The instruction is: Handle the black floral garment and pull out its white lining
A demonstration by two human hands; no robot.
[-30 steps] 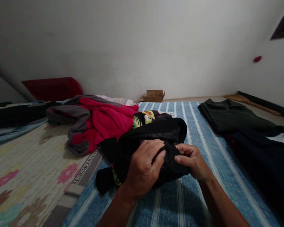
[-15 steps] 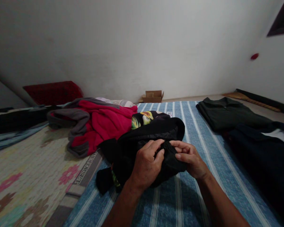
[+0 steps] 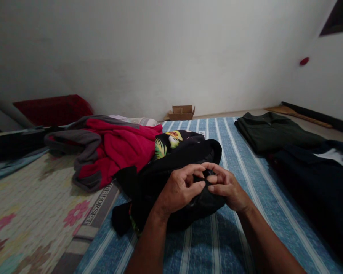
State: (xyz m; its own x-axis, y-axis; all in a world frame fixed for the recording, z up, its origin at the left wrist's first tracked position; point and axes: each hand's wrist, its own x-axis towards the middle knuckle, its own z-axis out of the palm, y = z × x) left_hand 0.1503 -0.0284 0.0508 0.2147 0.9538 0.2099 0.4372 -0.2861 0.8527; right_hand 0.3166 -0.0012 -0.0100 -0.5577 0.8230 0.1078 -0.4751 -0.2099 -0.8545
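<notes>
Index fingertips (image 3: pixel 200 168) now nearly meet; half a second ago they stood farther apart. Pink-and-grey garment (image 3: pixel 122 148), centre-left of frame, appears to touch the black garment (image 3: pixel 197 209) at centre; a hard tug could drag it along. Left hand (image 3: pixel 177 190): narrow pinch on black cloth. Right hand (image 3: pixel 228 190): same. Exact contact unclear, dark on dark; cloth could slip if only one layer's caught. Folded green garment (image 3: pixel 274 131), right of frame, sits well apart, low risk.
</notes>
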